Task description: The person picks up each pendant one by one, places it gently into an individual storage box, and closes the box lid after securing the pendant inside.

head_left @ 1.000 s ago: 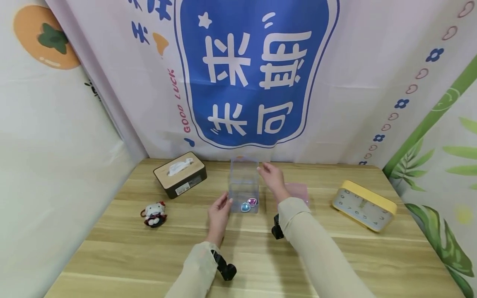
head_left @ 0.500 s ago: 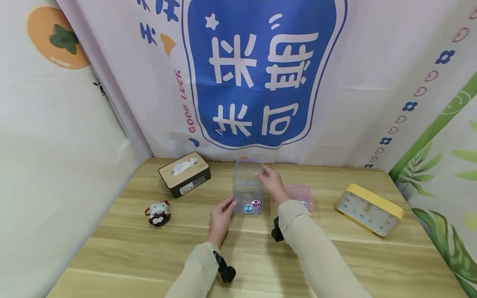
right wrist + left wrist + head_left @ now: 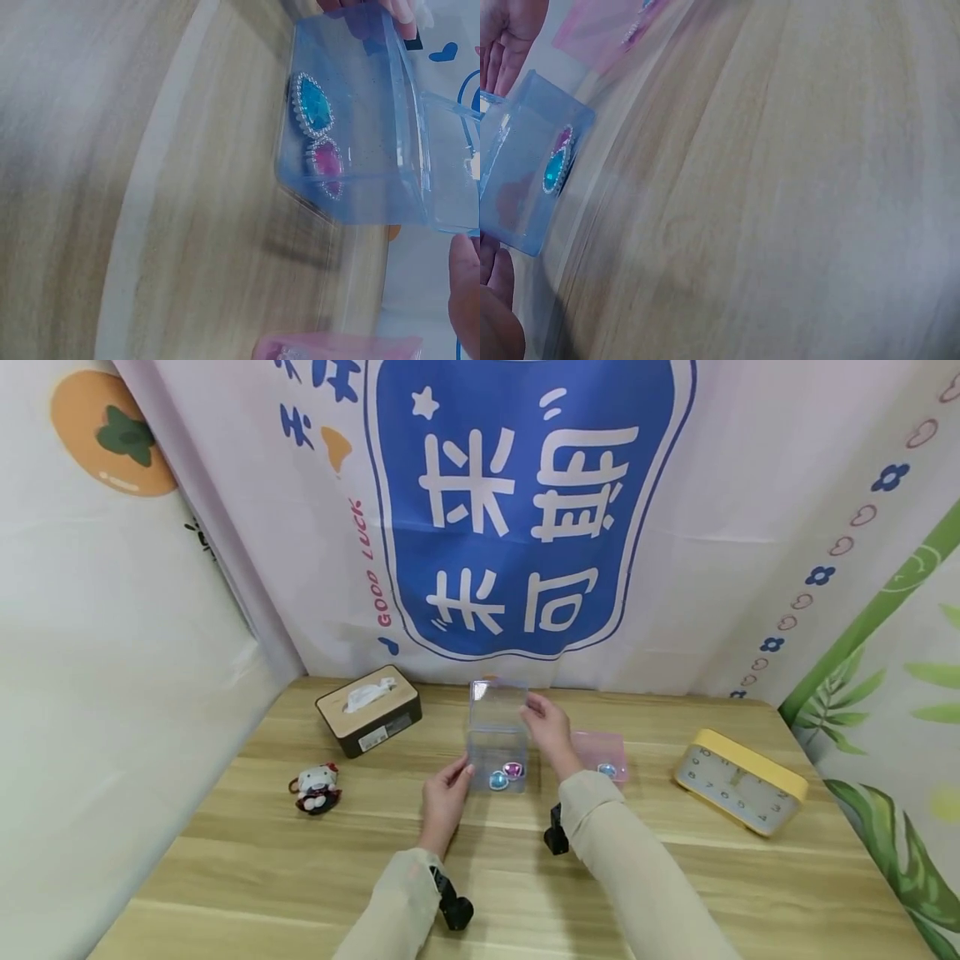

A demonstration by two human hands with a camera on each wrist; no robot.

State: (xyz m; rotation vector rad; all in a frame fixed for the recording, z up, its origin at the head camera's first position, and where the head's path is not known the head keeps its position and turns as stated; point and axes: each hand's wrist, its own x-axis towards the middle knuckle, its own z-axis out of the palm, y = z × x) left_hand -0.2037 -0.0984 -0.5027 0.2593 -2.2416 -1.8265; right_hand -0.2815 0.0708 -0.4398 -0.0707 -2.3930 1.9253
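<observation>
A see-through blue plastic box stands at the back middle of the table, its hinged lid raised at the back. Inside lie a blue gem and a pink gem, both edged with small beads, side by side on the floor of the box. My left hand holds the box's left side, fingertips against its wall. With thumb and fingers my right hand pinches the right edge of the lid. In the right wrist view the blue gem touches the pink gem.
Just right of the blue box lies a pink see-through box with a blue gem in it, partly behind my right sleeve. A tissue box and a plush keychain doll are on the left. A yellow clock stands right.
The head view has shifted slightly. My right fingers have come onto the lid's edge, a little lower than before. The gem in the pink box now shows past my sleeve.
</observation>
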